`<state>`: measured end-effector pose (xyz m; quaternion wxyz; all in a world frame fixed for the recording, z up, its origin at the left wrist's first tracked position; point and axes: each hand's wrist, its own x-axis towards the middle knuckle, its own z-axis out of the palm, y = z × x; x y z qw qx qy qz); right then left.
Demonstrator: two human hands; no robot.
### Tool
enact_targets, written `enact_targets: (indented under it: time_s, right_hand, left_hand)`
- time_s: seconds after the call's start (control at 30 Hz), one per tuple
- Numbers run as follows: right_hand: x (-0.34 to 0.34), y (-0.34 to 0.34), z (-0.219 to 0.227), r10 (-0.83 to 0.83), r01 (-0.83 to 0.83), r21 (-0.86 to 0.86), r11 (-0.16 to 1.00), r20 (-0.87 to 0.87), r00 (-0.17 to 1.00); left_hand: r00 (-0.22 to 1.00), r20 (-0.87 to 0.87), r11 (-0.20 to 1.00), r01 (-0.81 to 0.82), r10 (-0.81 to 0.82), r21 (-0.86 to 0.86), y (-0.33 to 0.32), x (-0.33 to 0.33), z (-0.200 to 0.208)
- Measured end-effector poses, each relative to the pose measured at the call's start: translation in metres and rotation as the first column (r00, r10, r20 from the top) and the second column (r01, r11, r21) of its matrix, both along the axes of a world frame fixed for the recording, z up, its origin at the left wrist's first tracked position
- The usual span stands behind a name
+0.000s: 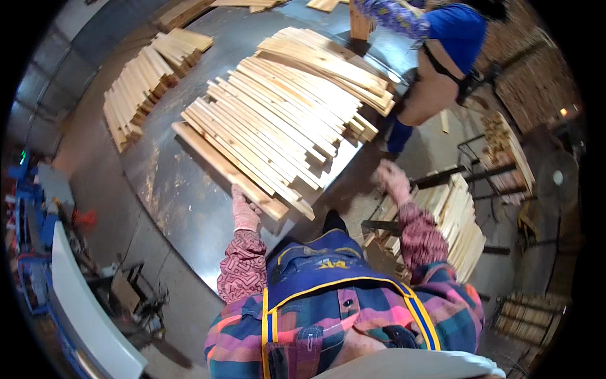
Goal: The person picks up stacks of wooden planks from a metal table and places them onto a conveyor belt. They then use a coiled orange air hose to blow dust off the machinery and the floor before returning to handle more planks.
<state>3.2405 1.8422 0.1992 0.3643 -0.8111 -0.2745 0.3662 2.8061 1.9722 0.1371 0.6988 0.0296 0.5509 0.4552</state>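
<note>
Left hand (245, 211), gloved, lies flat and open on the near end of a long wooden slat (221, 165) at the front edge of a big pile of slats (284, 114) spread across a dark metal table (170, 189). The slat runs diagonally, away to the left; the hand is at its lower right end, fingers over the top, not curled around it.

Right hand (391, 180), gloved, is raised off the table to the right, blurred; cannot tell if it is open or closed, nothing seen in it. Just below and beside it is a stack of short boards (457, 221) on a rack.

Second stack of slats (145, 79) lies far left on the table. Another person (442, 57) in blue bends over the table's far right corner. White machine edge (88, 309) lower left.
</note>
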Motion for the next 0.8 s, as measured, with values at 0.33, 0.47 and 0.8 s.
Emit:
enact_targets:
  time_s: [0.33,0.47,0.8]
  right_hand:
    - [0.036,0.3,0.086,0.648,-0.364,-0.552,0.75,0.724,0.236]
    - [0.075,0.33,0.089,0.742,-0.456,-0.606,0.652,0.635,0.215]
    - [0.172,0.415,0.019,0.826,-0.378,-0.769,0.515,0.563,-0.019]
  left_hand:
    - [0.454,-0.836,0.93,0.328,-0.308,-0.165,-0.004,0.048,-0.004]
    - [0.332,-0.786,0.842,0.349,-0.521,-0.411,0.011,0.049,-0.003]
    - [0.428,-0.781,0.89,0.243,-0.455,-0.385,0.008,0.056,-0.022]
